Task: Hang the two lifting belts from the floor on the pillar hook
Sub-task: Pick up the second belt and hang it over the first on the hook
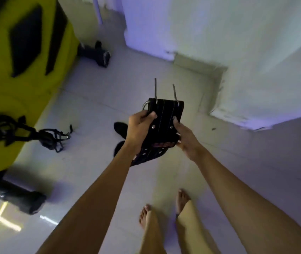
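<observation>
Hands meet at mid-frame around a black lifting belt: the left hand grips its left edge near the metal buckle loop, thumb laid on the face, while the right hand pinches the right edge with thumb on top. Two metal prongs stick up from the belt's top end, and its tail droops below the wrists. All of it hangs above the pale tiled floor, well short of the white pillar. Bare feet stand below.
</observation>
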`<state>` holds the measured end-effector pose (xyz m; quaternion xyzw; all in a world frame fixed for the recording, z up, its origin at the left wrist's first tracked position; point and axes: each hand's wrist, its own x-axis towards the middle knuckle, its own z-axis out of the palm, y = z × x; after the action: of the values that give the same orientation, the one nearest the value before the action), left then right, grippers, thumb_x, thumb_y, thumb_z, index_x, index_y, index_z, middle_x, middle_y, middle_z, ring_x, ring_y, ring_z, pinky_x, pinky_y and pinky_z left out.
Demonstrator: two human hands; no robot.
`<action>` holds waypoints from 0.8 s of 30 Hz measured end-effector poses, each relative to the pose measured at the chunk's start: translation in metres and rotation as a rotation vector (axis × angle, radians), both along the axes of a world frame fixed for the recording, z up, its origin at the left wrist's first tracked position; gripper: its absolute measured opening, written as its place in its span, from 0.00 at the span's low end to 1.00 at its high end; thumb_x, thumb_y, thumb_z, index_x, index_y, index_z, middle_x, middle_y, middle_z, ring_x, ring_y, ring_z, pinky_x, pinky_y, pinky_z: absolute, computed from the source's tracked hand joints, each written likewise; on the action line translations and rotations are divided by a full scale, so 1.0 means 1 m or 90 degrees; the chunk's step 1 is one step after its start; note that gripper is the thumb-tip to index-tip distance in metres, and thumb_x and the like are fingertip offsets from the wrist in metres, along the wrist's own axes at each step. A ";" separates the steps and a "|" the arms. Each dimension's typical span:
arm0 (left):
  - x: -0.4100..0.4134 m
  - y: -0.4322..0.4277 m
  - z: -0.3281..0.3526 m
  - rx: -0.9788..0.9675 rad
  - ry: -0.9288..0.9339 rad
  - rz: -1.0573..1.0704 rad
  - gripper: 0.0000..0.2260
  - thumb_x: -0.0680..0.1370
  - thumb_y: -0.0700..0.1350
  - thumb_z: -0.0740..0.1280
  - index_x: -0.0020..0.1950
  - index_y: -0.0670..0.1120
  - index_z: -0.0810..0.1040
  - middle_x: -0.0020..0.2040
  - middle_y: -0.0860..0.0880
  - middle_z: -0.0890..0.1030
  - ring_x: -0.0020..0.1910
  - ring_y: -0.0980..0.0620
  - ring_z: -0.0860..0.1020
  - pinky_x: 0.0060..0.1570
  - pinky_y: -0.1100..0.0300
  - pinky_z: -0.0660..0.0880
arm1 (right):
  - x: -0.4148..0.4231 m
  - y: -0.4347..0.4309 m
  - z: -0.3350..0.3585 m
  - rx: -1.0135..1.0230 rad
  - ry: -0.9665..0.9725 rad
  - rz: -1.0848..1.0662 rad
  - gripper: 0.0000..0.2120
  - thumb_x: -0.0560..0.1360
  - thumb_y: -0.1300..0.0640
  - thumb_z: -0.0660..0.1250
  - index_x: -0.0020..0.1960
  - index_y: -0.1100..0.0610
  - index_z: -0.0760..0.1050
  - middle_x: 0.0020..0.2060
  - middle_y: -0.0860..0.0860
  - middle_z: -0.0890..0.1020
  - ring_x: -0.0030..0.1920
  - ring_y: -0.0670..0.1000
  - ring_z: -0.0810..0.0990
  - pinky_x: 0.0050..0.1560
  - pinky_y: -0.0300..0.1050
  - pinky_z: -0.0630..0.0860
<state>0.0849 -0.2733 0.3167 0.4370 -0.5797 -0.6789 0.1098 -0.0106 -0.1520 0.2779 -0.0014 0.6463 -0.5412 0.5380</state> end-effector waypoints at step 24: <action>0.014 0.290 0.543 -0.263 0.351 -0.257 0.05 0.71 0.32 0.70 0.44 0.39 0.81 0.35 0.51 0.82 0.36 0.56 0.79 0.40 0.65 0.76 | 0.021 0.301 0.665 -0.400 0.430 -0.404 0.06 0.73 0.51 0.68 0.40 0.52 0.79 0.46 0.52 0.82 0.57 0.55 0.79 0.64 0.54 0.73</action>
<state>0.0991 0.0172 0.8599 0.0846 -0.7271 -0.6476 0.2116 0.0103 0.1492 0.9429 -0.1401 0.5588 -0.8129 0.0855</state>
